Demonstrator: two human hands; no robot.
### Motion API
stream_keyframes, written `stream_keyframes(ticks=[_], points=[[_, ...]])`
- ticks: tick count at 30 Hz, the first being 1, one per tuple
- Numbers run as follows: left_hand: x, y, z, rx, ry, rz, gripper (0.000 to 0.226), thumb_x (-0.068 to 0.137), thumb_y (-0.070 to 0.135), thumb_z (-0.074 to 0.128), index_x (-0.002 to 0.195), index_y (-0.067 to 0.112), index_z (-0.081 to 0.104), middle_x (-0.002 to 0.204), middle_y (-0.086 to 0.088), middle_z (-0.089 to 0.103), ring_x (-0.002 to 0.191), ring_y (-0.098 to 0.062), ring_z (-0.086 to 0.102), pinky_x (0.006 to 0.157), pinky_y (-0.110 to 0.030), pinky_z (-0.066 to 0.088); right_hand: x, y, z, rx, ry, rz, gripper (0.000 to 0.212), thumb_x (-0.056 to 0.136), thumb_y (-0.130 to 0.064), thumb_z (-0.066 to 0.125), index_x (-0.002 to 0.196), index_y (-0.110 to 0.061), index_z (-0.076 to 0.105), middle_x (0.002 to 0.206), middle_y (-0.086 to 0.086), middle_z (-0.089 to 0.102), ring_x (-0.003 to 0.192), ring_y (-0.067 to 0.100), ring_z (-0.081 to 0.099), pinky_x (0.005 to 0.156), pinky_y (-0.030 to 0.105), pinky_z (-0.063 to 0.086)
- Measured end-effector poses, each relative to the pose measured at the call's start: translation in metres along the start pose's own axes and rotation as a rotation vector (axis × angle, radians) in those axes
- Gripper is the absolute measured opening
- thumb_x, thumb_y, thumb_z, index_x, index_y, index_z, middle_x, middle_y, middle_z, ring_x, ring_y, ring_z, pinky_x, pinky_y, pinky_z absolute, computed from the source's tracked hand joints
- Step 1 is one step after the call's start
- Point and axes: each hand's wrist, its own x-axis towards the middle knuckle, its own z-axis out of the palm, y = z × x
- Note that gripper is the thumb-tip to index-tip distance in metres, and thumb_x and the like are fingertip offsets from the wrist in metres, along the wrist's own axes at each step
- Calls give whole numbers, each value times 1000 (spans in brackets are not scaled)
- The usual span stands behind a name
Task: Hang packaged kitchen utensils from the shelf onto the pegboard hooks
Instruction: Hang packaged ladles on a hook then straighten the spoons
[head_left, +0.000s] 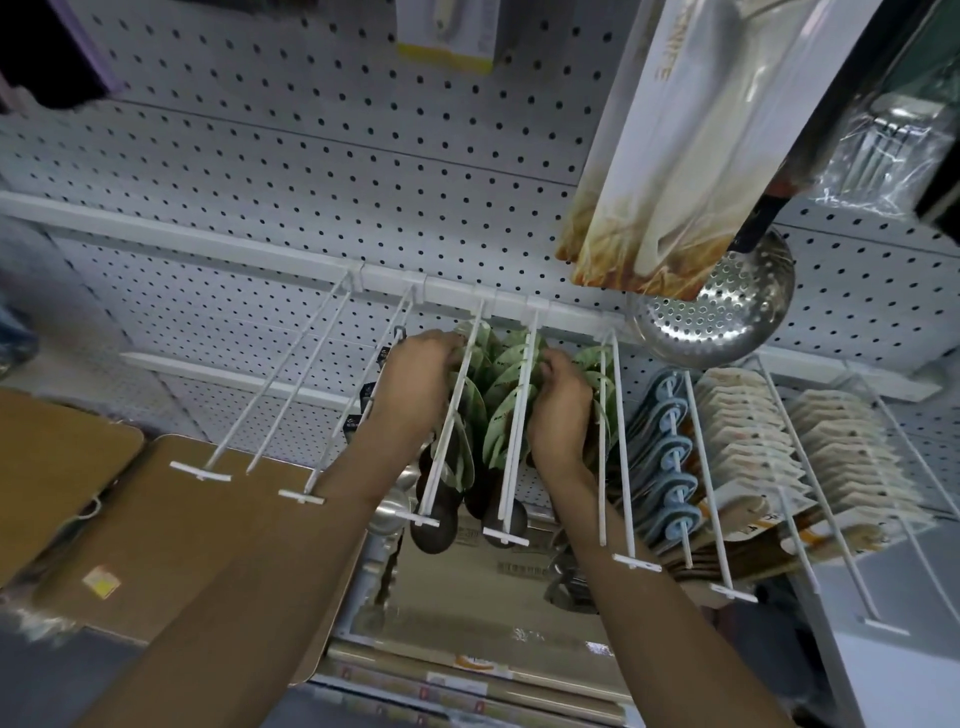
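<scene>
White perforated pegboard wall (260, 156) fills the back of the view; a white rail (234, 241) runs across it and carries long white wire hooks (291, 374) that reach out toward the camera, so carded stock can be slid on from the free end and pushed back. Below, the shelf (467, 670) holds flat brown boards (171, 519) and boxed goods, presumably the supply to hang; which packs there remain for hanging cannot be told. Upper right, a large white boxed knife pack (691, 140) hangs in front of a steel perforated skimmer (727, 312), placed high because both are long. Right of centre, hooks carry blue round-headed carded items (670, 452) and rows of beige cards (743, 436), packed tight front to back. Centre: green-carded dark-headed spoons (498, 410) hang on the two middle hooks, heads down since the card hole is at the top. The left hand (415, 379) sits at the left side of the bundle, fingers curled onto the green cards near the rail; the right hand (561, 405) grips the bundle from the right, fingers wrapped around the cards. Judgement: both hands clamp the packs to square them and push them back along the wires, freeing room at the front. Risk: a card hole slipping off the hook tip.
</scene>
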Motion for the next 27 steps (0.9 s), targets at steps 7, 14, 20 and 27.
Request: stream_keyframes(ticks=[7, 14, 20, 27], points=[[0, -3, 4, 32, 16, -34, 27, 81, -11, 59, 92, 12, 70, 84, -2, 66, 74, -21, 64, 63, -29, 47, -14, 1, -6, -59, -2, -63, 24, 92, -4, 52, 110, -17, 60, 101, 4, 66, 89, 16, 59, 77, 24, 46], [-2, -3, 1, 18, 42, 11, 26, 85, -7, 63, 98, 12, 74, 81, -1, 64, 79, -25, 67, 64, -29, 46, -25, -6, -10, -26, 12, -68, 24, 93, -5, 50, 111, -16, 62, 100, 2, 66, 92, 20, 62, 80, 29, 50], [-19, -4, -10, -74, 85, 81, 73, 73, -23, 63, 137, 9, 52, 128, -11, 61, 104, -28, 66, 81, -39, 57, -35, 3, -5, -33, 141, -188, 42, 94, 8, 41, 130, -8, 55, 127, 8, 57, 118, 16, 54, 104, 31, 46], [-38, -9, -19, -146, 58, 87, 21, 91, 2, 63, 109, 12, 68, 104, -3, 72, 90, -22, 68, 78, -35, 57, -46, 5, -5, -110, 254, -373, 36, 90, 19, 48, 115, -2, 64, 117, 7, 51, 112, 5, 47, 104, 14, 40]])
